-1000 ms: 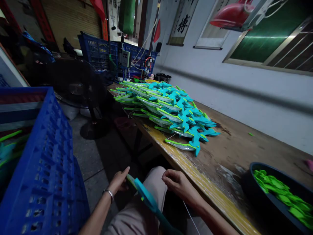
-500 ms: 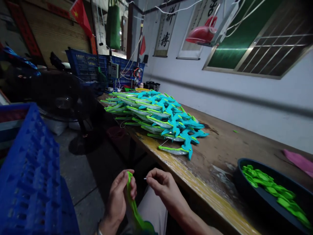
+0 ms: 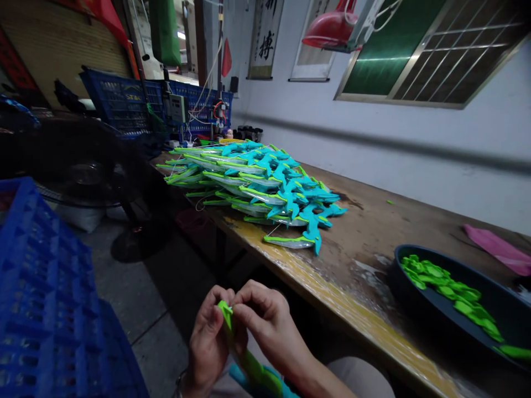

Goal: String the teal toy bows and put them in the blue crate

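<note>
My left hand grips the green tip of a long green and teal toy sword that runs down over my lap. My right hand pinches at that same green tip, fingertips pressed against my left thumb. A thin thread was in the right fingers earlier; now it is too small to see. On the wooden table ahead lies a big pile of the same toy swords, teal handles to the right.
A dark round bowl of small green plastic pieces sits on the table at right. A blue plastic crate stands at my left. A black fan and more blue crates lie beyond. A pink strip rests near the wall.
The sword went from lying flat across my lap to tip-up in my left hand. My right hand closed in from apart until it touches the tip. The view swung right.
</note>
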The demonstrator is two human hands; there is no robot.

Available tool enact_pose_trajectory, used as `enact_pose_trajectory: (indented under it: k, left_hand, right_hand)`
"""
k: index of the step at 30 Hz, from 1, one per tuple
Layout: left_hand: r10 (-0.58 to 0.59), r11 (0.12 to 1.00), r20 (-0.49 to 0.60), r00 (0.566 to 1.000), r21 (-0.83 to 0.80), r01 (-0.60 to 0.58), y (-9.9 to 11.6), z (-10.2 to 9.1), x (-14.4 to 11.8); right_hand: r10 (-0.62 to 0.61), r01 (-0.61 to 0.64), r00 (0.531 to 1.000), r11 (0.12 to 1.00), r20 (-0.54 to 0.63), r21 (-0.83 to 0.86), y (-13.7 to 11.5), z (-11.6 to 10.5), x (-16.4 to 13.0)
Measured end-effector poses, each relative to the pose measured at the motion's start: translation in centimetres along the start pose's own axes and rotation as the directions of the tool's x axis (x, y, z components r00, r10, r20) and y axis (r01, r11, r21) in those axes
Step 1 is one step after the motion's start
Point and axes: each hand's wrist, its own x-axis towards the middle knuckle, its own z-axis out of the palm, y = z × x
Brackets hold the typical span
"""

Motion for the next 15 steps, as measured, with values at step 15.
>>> enact_pose_trajectory:
  k: [15]
  left_hand:
    - [-0.008,0.964,-0.185,0.983,0.259,0.056,1.4,-2.5,-0.7]
  right_hand:
    - [-0.202,0.197,0.979,0.935,0.012,-0.294,-0.5,-0.3,0.1]
